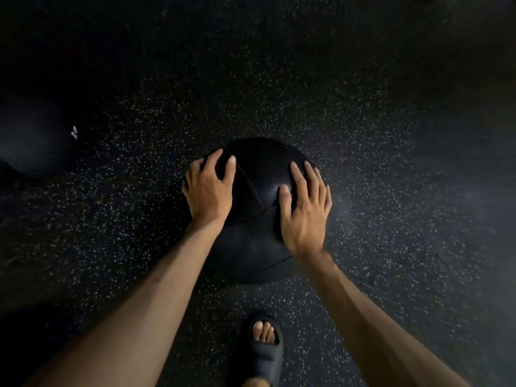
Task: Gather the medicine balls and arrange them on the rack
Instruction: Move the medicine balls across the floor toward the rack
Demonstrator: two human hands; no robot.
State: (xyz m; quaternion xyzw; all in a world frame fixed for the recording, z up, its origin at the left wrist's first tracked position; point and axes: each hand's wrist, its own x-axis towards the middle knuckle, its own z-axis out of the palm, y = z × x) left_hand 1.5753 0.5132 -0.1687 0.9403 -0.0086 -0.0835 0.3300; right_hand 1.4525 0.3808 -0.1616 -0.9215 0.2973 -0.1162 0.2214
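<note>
Both hands on the big round black medicine ball [259, 163], down on the dark speckled rubber floor [363, 129].
Left hand [207, 192] curls its fingers round it; right hand [305, 210] lies flat, fingers apart. Best to slide both lower before lifting.

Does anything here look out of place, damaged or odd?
Nothing looks damaged or spilled. The left hand and right hand are on the black medicine ball. A second dark ball lies on the speckled floor at the left edge, and the foot nearby wears an open-toed slide.
</note>
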